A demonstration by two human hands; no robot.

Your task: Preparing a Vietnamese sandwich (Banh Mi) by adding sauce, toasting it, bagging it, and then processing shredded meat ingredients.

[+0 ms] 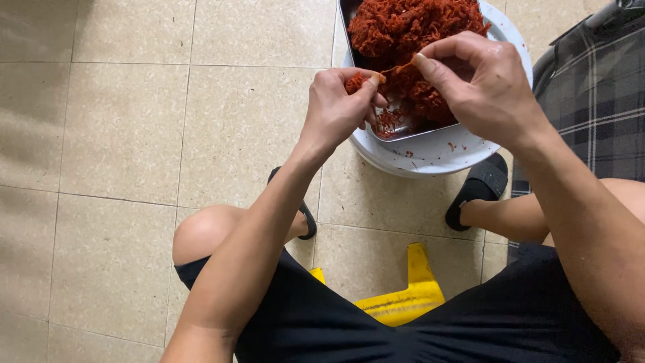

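**Strand stretched between two pinches over the tray**

Left hand [339, 107] sat at the tray's 7 o'clock corner, thumb and fingers closed on a small red clump [355, 82]. From it a thin strand [396, 68] ran toward 2 o'clock, long axis nearly level, to the right hand [484, 84], whose thumb and forefinger were pinched shut on the far end. Both hands were equally near. The red shredded pile [403, 30] lay just beyond, in a metal tray [420, 131] resting on a white round lid [437, 151]. Open tiled floor [134, 134] lay at 9 o'clock; a plaid-clad person [598, 94] crowded 3 o'clock.
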